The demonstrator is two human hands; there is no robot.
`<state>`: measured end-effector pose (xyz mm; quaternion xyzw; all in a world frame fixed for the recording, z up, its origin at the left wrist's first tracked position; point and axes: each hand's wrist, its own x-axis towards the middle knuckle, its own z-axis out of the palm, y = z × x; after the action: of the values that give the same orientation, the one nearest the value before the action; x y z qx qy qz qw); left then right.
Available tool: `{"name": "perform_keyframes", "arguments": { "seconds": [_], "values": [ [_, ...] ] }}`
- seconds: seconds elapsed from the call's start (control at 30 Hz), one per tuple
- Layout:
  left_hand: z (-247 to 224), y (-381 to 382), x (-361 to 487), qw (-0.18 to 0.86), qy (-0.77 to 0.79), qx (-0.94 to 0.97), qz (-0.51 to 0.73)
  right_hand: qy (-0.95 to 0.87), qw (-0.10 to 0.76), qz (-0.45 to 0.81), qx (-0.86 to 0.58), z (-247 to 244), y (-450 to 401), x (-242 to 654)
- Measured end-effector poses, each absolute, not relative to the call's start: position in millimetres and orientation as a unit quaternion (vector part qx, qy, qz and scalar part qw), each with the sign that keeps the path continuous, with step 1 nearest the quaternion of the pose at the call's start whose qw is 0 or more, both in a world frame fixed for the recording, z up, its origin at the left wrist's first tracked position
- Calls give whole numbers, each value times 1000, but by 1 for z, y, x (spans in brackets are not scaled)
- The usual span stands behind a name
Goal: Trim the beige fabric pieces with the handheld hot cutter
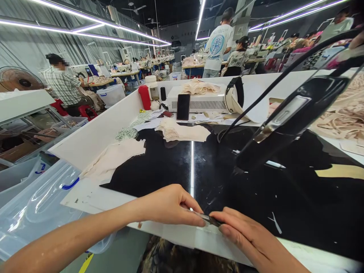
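A small metal tool with a dark end (209,218), perhaps snips or tweezers, lies between my hands above the table's front edge. My left hand (173,206) pinches its shiny end between thumb and fingers. On the dark end, the thumb and fingers of my right hand (244,233) are closed. Beyond them spreads the black table surface (170,167). A stack of cream fabric pieces (182,131) sits at the back, and more cream fabric (116,155) lies at the left.
A black-armed lamp or device (292,110) leans in from the right. A phone (183,107) stands before a white vented box (201,102). A red bottle (145,97) is at the back left, a clear bin (42,201) at the left. People work farther off.
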<state>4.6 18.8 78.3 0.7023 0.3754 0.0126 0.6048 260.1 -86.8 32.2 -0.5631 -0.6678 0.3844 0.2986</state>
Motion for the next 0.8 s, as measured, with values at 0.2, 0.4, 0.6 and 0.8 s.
{"name": "perform_keyframes", "arguments": {
  "seconds": [0.2, 0.4, 0.6, 0.8],
  "values": [
    [76, 18, 3, 603, 373, 705, 17, -660, 298, 395, -565, 32, -86, 259],
    [75, 18, 2, 598, 374, 709, 17, -660, 296, 409, -556, 33, -84, 258],
    [79, 16, 3, 590, 387, 708, 16, -656, 297, 410, -560, 26, -85, 258],
    [80, 15, 4, 582, 394, 712, 5, -666, 295, 386, -566, 20, -86, 259]
  ]
}}
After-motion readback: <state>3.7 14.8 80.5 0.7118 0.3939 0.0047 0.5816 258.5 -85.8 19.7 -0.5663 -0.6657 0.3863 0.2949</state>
